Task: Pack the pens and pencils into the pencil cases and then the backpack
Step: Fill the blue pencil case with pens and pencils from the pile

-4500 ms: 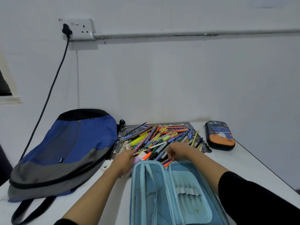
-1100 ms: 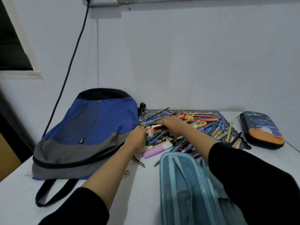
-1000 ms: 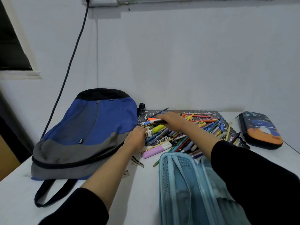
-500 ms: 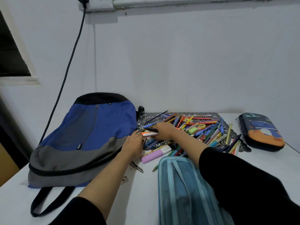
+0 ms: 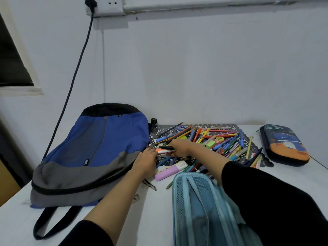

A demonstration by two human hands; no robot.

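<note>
At the far edge of a white table (image 5: 156,210) by a white wall (image 5: 195,68), pens and pencils (image 5: 221,141) are heaped; markers (image 5: 166,150) are gripped by the right hand (image 5: 180,148), the left hand (image 5: 146,161) is laid flat by the backpack (image 5: 106,139), its label (image 5: 85,162) illegible

From here I can make out only one piece of lettering: a short white brand mark (image 5: 86,162) on the backpack (image 5: 113,139). It runs sideways where the blue cloth meets the grey band. It looks like PUMA, but the letters are small. A tiny tag (image 5: 120,115) by the backpack's black top is too small to read. Print on the pens (image 5: 227,148) is blurred.
</note>
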